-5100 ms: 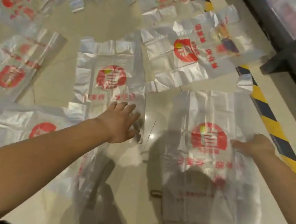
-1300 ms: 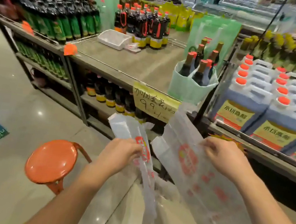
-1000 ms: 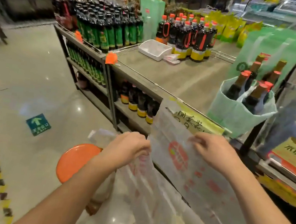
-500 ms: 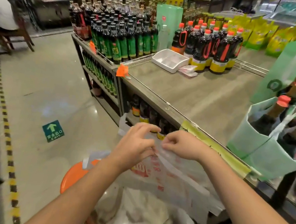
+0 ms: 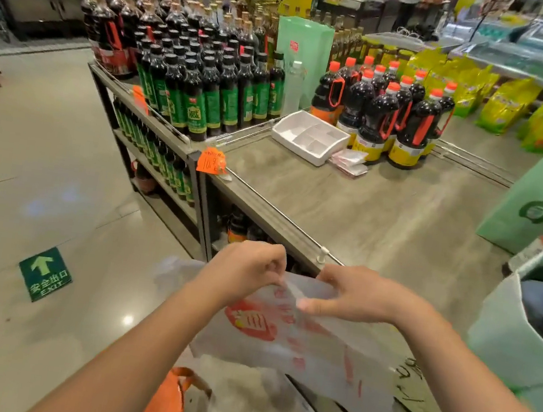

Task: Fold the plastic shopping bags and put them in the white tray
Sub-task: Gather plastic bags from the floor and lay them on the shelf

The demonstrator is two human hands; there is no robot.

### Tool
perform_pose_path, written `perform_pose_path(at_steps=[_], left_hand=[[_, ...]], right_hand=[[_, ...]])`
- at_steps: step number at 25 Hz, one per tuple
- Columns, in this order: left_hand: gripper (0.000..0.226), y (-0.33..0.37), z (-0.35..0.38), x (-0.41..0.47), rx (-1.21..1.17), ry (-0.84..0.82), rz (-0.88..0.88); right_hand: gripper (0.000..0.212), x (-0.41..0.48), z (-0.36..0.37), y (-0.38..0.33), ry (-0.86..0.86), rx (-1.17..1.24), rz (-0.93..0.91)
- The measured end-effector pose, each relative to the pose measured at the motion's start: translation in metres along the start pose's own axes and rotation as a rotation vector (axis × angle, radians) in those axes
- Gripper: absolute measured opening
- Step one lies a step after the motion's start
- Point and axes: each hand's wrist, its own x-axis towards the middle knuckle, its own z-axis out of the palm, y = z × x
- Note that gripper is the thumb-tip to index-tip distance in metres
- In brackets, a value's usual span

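A clear plastic shopping bag (image 5: 307, 342) with a red logo hangs in front of me at the near edge of the grey shelf top (image 5: 382, 220). My left hand (image 5: 244, 271) pinches its top edge on the left. My right hand (image 5: 351, 294) grips the same edge on the right, thumb on the plastic. The two hands are close together. More clear bag plastic (image 5: 254, 404) hangs below. The white tray (image 5: 308, 137) sits far back on the shelf top, beside the dark bottles. A few folded bags (image 5: 350, 162) lie on the shelf just right of the tray.
Green-labelled dark bottles (image 5: 192, 91) crowd the shelf's left part; orange-capped jugs (image 5: 389, 114) stand behind the tray. A green carrier with bottles (image 5: 523, 325) stands at my right. An orange stool (image 5: 164, 402) is below my arms. An orange price tag (image 5: 212, 160) marks the shelf corner.
I picked bags off the floor and turned to the shelf. Over the last second my hands came together on the bag's top edge, and I moved closer to the shelf.
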Motion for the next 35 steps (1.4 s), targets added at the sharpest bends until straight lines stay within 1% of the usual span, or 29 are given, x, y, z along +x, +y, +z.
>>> perform_pose_path(at_steps=[3, 4, 5, 6, 8, 9, 10, 12, 13, 16, 17, 19, 23, 24, 26, 28, 29, 30, 33, 35], left_hand=[[0.019, -0.022, -0.021, 0.045, -0.014, -0.008, 0.062], [0.019, -0.025, -0.026, 0.059, -0.033, -0.015, 0.068], [0.02, -0.027, -0.029, 0.073, -0.044, -0.026, 0.069], [0.022, -0.028, -0.033, 0.085, -0.05, -0.036, 0.069], [0.029, -0.03, -0.04, 0.111, -0.068, -0.069, 0.099], [0.032, -0.031, -0.043, 0.126, -0.079, -0.098, 0.129], [0.036, -0.032, -0.047, 0.139, -0.073, -0.138, 0.166], [0.041, -0.037, -0.053, 0.164, 0.025, -0.244, 0.199], [0.038, -0.041, -0.056, 0.176, 0.093, -0.292, 0.174], [0.011, -0.056, -0.065, 0.215, 0.213, -0.337, 0.086], [0.01, -0.059, -0.067, 0.23, 0.236, -0.338, 0.085], [0.009, -0.059, -0.072, 0.263, 0.272, -0.36, 0.107], [0.008, -0.063, -0.061, 0.329, 0.42, -0.423, 0.165], [0.009, -0.068, -0.053, 0.346, 0.456, -0.431, 0.177], [0.014, -0.089, -0.033, 0.379, 0.5, -0.437, 0.206], [0.009, -0.109, -0.013, 0.405, 0.517, -0.427, 0.226], [0.006, -0.12, -0.001, 0.417, 0.506, -0.43, 0.241], [0.009, -0.131, 0.01, 0.428, 0.49, -0.45, 0.262], [0.011, -0.158, 0.043, 0.445, 0.481, -0.49, 0.329], [0.021, -0.174, 0.057, 0.452, 0.49, -0.493, 0.389]], right_hand=[[0.098, 0.025, -0.027, -0.009, -0.011, 0.09, 0.027], [0.097, 0.033, -0.033, -0.01, 0.016, 0.103, 0.042], [0.091, 0.042, -0.036, -0.008, 0.054, 0.084, 0.066], [0.075, 0.052, -0.038, -0.004, 0.099, 0.039, 0.087], [0.031, 0.067, -0.047, 0.011, 0.22, -0.03, 0.092], [0.017, 0.072, -0.054, 0.024, 0.277, -0.024, 0.091], [0.017, 0.075, -0.063, 0.035, 0.317, 0.006, 0.084], [0.023, 0.076, -0.083, 0.065, 0.369, 0.067, 0.086], [0.024, 0.076, -0.093, 0.082, 0.389, 0.092, 0.093], [0.021, 0.079, -0.119, 0.121, 0.369, 0.227, 0.096], [0.018, 0.082, -0.126, 0.132, 0.356, 0.267, 0.098], [0.015, 0.089, -0.136, 0.149, 0.343, 0.223, 0.113], [0.027, 0.118, -0.148, 0.167, 0.37, 0.097, 0.245], [0.024, 0.128, -0.149, 0.169, 0.385, 0.068, 0.285], [0.007, 0.154, -0.151, 0.173, 0.396, 0.004, 0.364], [0.036, 0.187, -0.151, 0.18, 0.389, -0.016, 0.437], [0.044, 0.204, -0.15, 0.184, 0.39, -0.011, 0.472], [0.049, 0.22, -0.148, 0.189, 0.398, 0.002, 0.495], [0.053, 0.259, -0.133, 0.206, 0.366, 0.116, 0.56], [0.047, 0.275, -0.125, 0.207, 0.323, 0.171, 0.587]])
